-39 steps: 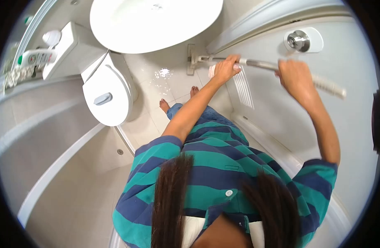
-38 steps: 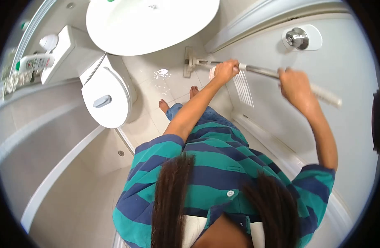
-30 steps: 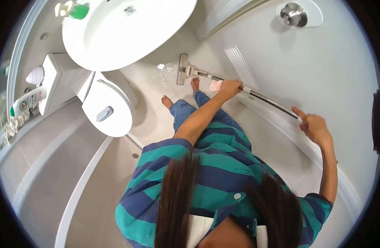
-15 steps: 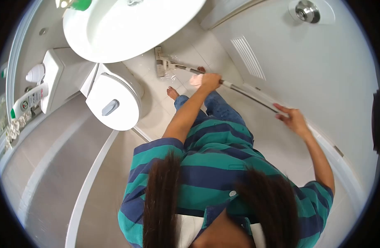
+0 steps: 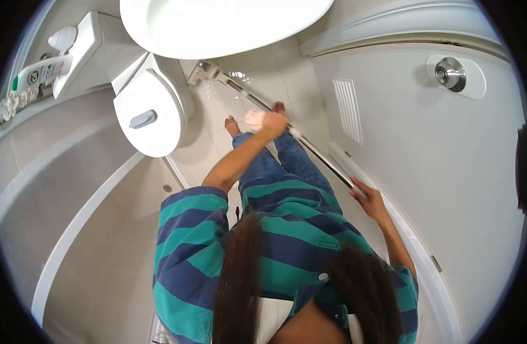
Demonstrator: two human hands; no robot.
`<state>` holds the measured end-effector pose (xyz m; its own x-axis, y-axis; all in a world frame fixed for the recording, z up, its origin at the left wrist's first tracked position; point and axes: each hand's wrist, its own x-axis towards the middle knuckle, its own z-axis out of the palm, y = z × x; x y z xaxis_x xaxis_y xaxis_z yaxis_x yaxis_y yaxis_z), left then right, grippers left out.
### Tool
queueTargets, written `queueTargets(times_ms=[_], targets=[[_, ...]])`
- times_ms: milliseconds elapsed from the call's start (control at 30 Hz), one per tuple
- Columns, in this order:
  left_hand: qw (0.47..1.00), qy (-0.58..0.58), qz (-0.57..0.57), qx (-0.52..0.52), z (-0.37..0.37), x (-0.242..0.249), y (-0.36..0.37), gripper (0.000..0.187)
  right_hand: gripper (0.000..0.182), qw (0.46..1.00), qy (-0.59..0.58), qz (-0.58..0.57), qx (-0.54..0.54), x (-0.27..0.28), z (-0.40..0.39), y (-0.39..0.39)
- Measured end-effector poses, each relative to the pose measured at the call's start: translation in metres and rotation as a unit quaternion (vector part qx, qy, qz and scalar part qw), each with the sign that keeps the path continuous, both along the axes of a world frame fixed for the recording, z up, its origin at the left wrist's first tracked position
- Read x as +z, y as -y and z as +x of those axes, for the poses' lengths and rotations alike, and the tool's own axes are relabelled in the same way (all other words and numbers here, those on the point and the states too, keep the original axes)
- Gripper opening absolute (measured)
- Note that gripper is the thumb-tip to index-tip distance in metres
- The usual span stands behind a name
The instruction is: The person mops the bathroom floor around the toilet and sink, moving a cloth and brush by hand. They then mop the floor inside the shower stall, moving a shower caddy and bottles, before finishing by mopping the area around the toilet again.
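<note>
A long-handled floor tool [image 5: 318, 153] runs diagonally across the view, its pale flat head [image 5: 199, 73] on the wet tiles beside the toilet. My left hand [image 5: 275, 124] is closed around the middle of the pole, with a pink cloth [image 5: 254, 119] bunched at its fingers. Farther down, near the top end of the pole, my right hand [image 5: 369, 200] holds the handle with thumb and fingers around it. Water glistens on the floor [image 5: 238, 74] near the tool's head.
The white toilet [image 5: 151, 114] stands at the left, under a sink [image 5: 229, 28]. A grey door [image 5: 412, 137] with a round knob [image 5: 450, 74] is at the right. Bottles, including a white one [image 5: 42, 73], stand at the upper left. My bare feet [image 5: 232, 125] are on the tiles.
The tool's head has moved left, toward the toilet base. Both hands have shifted left and down with the pole, and the view has turned, showing more of the door.
</note>
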<state>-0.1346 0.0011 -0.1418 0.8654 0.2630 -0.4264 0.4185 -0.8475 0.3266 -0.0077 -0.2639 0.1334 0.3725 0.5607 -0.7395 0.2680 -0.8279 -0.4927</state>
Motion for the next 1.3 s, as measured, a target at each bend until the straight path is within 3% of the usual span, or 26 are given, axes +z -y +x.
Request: queueTargets(times_ms=[33, 133, 167, 233, 300, 367, 400, 433, 500, 533, 567, 600, 633, 667, 700, 733, 767, 833, 867, 933, 1033, 1100, 1167, 1200, 1233, 1300], targets=[[0.995, -0.030, -0.068, -0.060, 0.010, 0.033, 0.017, 0.013, 0.045, 1.000, -0.005, -0.016, 0.002, 0.019, 0.003, 0.027], [0.977, 0.047, -0.167, -0.125, 0.028, 0.042, 0.096, 0.012, 0.052, 0.998, -0.021, -0.045, -0.024, 0.068, 0.009, 0.095], [0.966, 0.084, -0.191, -0.155, 0.030, 0.048, 0.115, 0.012, 0.053, 0.981, -0.051, -0.155, -0.101, 0.087, 0.008, 0.091], [0.950, 0.128, -0.208, -0.194, 0.037, 0.045, 0.149, 0.013, 0.054, 0.949, -0.075, -0.262, -0.155, 0.108, 0.006, 0.093], [0.945, 0.109, -0.236, -0.199, 0.043, 0.040, 0.161, 0.013, 0.053, 0.957, -0.069, -0.258, -0.109, 0.107, 0.003, 0.105], [0.947, 0.088, -0.244, -0.192, 0.044, 0.034, 0.161, 0.013, 0.051, 0.993, -0.016, -0.116, -0.028, 0.091, 0.004, 0.124], [0.950, 0.076, -0.239, -0.184, 0.041, 0.026, 0.159, 0.013, 0.050, 0.994, -0.020, -0.094, -0.041, 0.084, 0.001, 0.125], [0.954, 0.064, -0.234, -0.175, 0.037, 0.028, 0.151, 0.013, 0.049, 0.996, -0.024, -0.073, -0.054, 0.077, -0.003, 0.121], [0.955, 0.068, -0.220, -0.186, 0.022, 0.030, 0.117, 0.013, 0.048, 0.970, -0.091, -0.133, -0.181, 0.062, -0.025, 0.099], [0.965, 0.051, -0.191, -0.173, 0.015, 0.021, 0.100, 0.012, 0.045, 0.956, -0.107, -0.218, -0.166, 0.061, -0.031, 0.061], [0.974, 0.032, -0.161, -0.159, 0.007, 0.009, 0.081, 0.012, 0.045, 0.994, -0.055, -0.065, -0.072, 0.039, -0.042, 0.058], [0.986, 0.034, -0.135, -0.095, -0.002, -0.009, 0.063, 0.011, 0.045, 0.991, -0.065, -0.100, -0.062, 0.031, -0.044, 0.034], [0.987, 0.105, -0.073, -0.100, -0.012, -0.034, 0.042, 0.010, 0.045, 0.987, -0.073, -0.132, -0.052, 0.016, -0.042, 0.005], [0.999, 0.014, -0.029, -0.037, -0.010, -0.011, 0.007, 0.010, 0.046, 0.999, -0.034, -0.035, -0.005, -0.006, -0.039, -0.016], [0.998, -0.011, -0.010, -0.059, -0.017, -0.071, -0.017, 0.018, 0.046, 0.997, 0.008, 0.060, 0.038, -0.025, -0.035, -0.034], [0.999, -0.010, 0.051, -0.016, -0.019, -0.083, -0.043, 0.018, 0.047, 0.997, 0.009, 0.044, 0.057, -0.039, -0.032, -0.061], [0.998, -0.040, 0.050, -0.028, -0.012, -0.050, -0.075, 0.018, 0.047, 0.997, 0.010, 0.030, 0.077, -0.049, -0.031, -0.088], [0.995, -0.051, 0.084, 0.019, -0.013, -0.042, -0.121, 0.024, 0.047, 0.992, 0.018, 0.101, 0.076, -0.064, -0.032, -0.134], [0.990, -0.109, 0.075, 0.055, -0.007, -0.014, -0.139, 0.024, 0.046, 0.996, 0.002, 0.049, 0.078, -0.059, -0.032, -0.153], [0.991, -0.094, 0.089, 0.030, -0.008, -0.017, -0.155, 0.023, 0.045, 0.995, -0.032, -0.061, 0.075, -0.041, -0.031, -0.175], [0.998, -0.008, 0.052, -0.038, 0.007, -0.037, -0.119, 0.011, 0.044, 0.986, 0.020, 0.158, 0.056, -0.044, -0.009, -0.100], [0.994, 0.008, -0.054, -0.097, 0.028, 0.027, -0.059, 0.009, 0.048, 0.997, -0.009, 0.078, 0.017, -0.003, 0.004, -0.038], [0.989, 0.007, -0.057, -0.136, 0.049, 0.046, 0.011, 0.012, 0.043, 1.000, 0.003, 0.006, 0.003, 0.044, 0.006, 0.023], [0.982, 0.024, -0.112, -0.153, 0.055, 0.051, 0.043, 0.012, 0.043, 0.994, -0.049, -0.003, -0.097, 0.065, 0.003, 0.053], [0.973, 0.067, -0.150, -0.160, 0.060, 0.065, 0.070, 0.012, 0.047, 0.997, -0.003, 0.014, -0.081, 0.076, 0.000, 0.088], [0.954, 0.108, -0.188, -0.209, 0.073, 0.072, 0.122, 0.011, 0.051, 0.965, -0.045, -0.176, -0.191, 0.110, -0.004, 0.123]])
